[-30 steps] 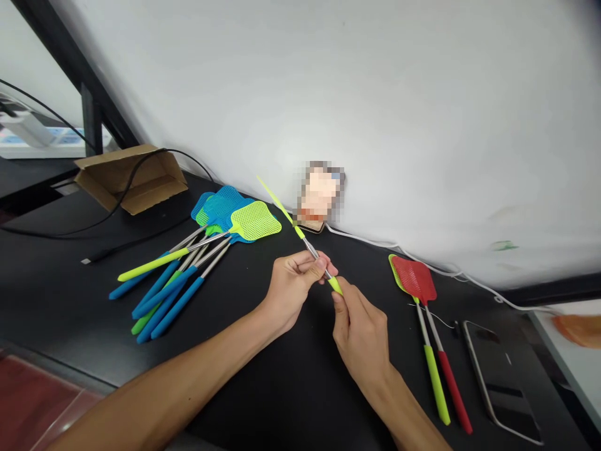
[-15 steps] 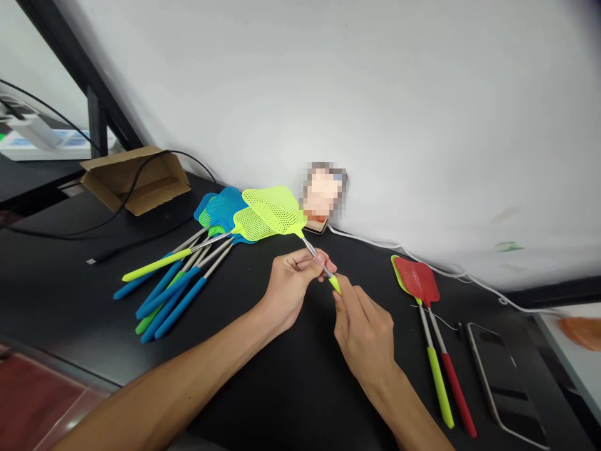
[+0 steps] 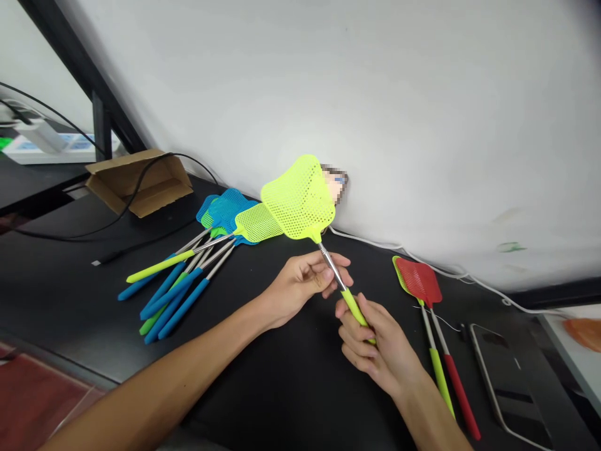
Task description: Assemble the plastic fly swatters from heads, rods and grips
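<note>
Likely light, the swatter (image 3: 316, 233) has a thin, bendy head (image 3: 300, 197); the grip (image 3: 354, 307) suits holding. It's right of the box (image 3: 141, 186). The right hand (image 3: 382, 347) curls round the grip; the left hand (image 3: 305, 279), half-curled, sits by the shaft (image 3: 332, 264), contact unclear. Since the earlier frame, the head has swung farther from the box.

Bare left forearm (image 3: 190, 379), slim wrist (image 3: 258, 316), bare left grip (image 3: 298, 285), slender fingers (image 3: 336, 258), bare right forearm (image 3: 429, 410), bare right grip (image 3: 387, 347)

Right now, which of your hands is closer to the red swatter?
Right. The right hand is left of the red swatter; the left hand is farther left.
</note>
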Demonstrator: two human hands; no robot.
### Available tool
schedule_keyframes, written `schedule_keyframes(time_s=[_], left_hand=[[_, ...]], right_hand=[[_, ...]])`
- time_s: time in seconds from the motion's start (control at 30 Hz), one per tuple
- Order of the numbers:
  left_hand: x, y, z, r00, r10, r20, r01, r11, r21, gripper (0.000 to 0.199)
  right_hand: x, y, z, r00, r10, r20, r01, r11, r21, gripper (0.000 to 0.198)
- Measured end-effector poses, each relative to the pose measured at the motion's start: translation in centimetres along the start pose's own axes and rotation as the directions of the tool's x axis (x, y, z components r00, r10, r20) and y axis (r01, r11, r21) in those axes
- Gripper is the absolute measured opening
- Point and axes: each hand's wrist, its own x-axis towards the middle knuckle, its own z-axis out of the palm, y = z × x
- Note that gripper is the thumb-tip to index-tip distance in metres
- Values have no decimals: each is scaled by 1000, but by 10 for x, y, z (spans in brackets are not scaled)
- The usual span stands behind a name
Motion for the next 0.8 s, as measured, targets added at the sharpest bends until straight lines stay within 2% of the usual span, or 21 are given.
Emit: schedule_keyframes(time_s=[0.1, 0.2, 0.43, 0.8], left_hand=[[-1, 2, 2, 999, 29, 15, -29, 999, 31, 21], [-2, 1, 3, 995, 93, -35, -92, 995, 46, 20], [-3, -4, 7, 978, 116, -172, -109, 993, 48, 22], [-2, -3, 10, 957, 141, -254, -129, 990, 62, 21]], right_hand=[[-1, 1, -1, 992, 58, 114, -71, 991, 110, 29], [0, 6, -2, 988, 26, 151, -41, 994, 98, 26], [3, 7, 1, 994, -49, 97, 52, 998, -24, 26], [6, 8, 6, 988, -149, 38, 154, 970, -188, 22]])
